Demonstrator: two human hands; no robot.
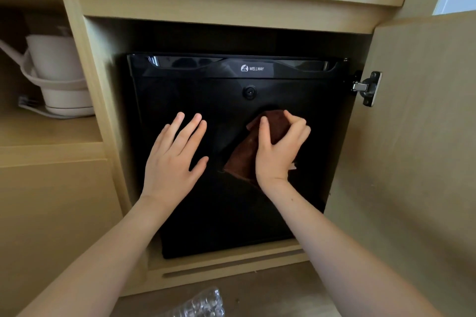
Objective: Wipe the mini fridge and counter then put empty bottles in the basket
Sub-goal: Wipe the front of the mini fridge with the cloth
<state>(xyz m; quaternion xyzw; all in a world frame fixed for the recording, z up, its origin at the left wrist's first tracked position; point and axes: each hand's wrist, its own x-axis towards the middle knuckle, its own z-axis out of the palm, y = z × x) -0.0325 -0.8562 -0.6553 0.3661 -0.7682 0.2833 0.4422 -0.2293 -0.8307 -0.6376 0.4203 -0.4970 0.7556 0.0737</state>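
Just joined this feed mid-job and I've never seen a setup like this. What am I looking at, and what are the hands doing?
No robot here: a person works bare-handed, and the one picture comes from a wide-angle camera on their head, looking forward and down. Ahead is a black mini fridge, door closed, inside a wooden cabinet; the cabinet door stands open on the right. The left hand rests flat, fingers straight, on the fridge front. The right hand grips a brown cloth against it. A pale kettle sits on the shelf to the left; a crumpled clear bottle shows at the bottom edge.
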